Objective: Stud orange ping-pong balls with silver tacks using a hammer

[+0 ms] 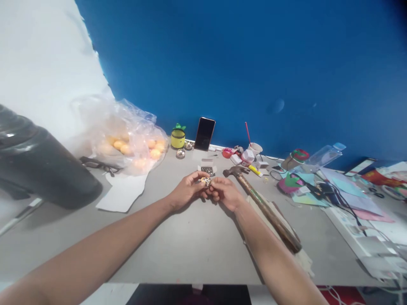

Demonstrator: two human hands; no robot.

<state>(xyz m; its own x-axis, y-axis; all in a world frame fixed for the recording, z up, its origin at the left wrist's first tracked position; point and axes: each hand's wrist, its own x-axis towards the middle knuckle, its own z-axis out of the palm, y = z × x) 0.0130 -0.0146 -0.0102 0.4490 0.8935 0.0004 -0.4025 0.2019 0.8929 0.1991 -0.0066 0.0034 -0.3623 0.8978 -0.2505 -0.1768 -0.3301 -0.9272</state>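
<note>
The 2 bare hands share 1 small, shiny metallic piece (pixel 206 182) above the middle of the table (pixel 184 250); the left hand (pixel 187 189) and the right hand (pixel 226 192) each pinch it in their fingertips from opposite sides, probably to steady it and keep its face in sight; a small open box (pixel 207 170) of shiny bits sits just beyond, seemingly for easy reach; the hammer (pixel 265 205) lies lengthwise beside the right forearm, perhaps to stay handy without blocking the fingers; the dark-screened phone (pixel 205 134) leans near the blue wall (pixel 229 63), apparently for support.
</note>
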